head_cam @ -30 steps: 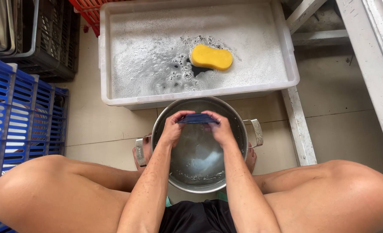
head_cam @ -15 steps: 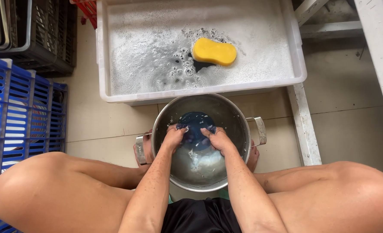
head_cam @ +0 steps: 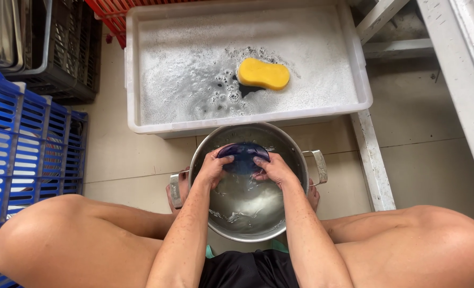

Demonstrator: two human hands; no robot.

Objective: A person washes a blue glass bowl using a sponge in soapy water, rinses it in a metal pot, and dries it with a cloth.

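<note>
Steel pot, blue dish, both hands in the water.

Left hand and right hand are each closed around the rim of a small round dark-blue dish, holding it tilted inside the big round stainless-steel pot with side handles, toward the pot's far edge. Pot sits on the tiled floor between the person's knees. Just beyond its far edge is a white plastic tub of soapy water, with a yellow oval sponge floating near the tub's right side.
</note>
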